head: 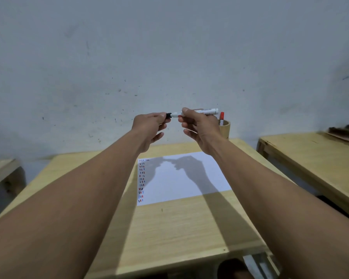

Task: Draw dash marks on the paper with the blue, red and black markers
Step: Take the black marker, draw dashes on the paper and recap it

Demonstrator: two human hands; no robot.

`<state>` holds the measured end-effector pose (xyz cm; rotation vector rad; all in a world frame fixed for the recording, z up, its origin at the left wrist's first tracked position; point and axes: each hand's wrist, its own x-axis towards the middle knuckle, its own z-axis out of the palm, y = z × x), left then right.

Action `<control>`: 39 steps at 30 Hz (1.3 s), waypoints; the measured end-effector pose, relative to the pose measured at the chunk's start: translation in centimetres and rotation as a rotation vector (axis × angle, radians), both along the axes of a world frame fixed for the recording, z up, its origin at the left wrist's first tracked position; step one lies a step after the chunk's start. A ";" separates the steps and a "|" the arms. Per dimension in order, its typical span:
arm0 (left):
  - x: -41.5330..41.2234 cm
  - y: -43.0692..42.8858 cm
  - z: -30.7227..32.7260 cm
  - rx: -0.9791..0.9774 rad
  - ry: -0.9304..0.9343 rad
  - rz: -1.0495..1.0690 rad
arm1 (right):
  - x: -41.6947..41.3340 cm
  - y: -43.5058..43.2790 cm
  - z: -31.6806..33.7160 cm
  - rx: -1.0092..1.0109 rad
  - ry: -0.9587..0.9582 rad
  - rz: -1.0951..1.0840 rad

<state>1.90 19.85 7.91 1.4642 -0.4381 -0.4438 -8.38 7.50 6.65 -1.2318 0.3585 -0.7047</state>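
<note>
Both hands, left hand [149, 125] and right hand [197, 127], hold the black marker [201, 112] between them.

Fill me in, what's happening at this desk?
A person holds a black marker up in front of them, above the wooden desk. The right hand grips the white barrel and the left hand pinches the black cap at its end; whether it is going on or coming off cannot be told. On the paper below, a column of blue, red and black dash marks runs down the left edge. A red marker stands in a wooden cup behind.
</note>
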 end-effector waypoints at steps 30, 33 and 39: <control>-0.3 -0.6 2.0 -0.118 -0.161 0.108 | -1.8 -0.5 1.3 0.359 -0.176 0.265; -0.1 -0.8 2.5 -0.091 -0.207 0.089 | -2.6 -1.5 1.3 0.263 -0.086 0.285; -0.3 -2.1 2.3 -0.032 -0.330 0.081 | -3.2 -3.4 1.4 -0.271 0.305 0.197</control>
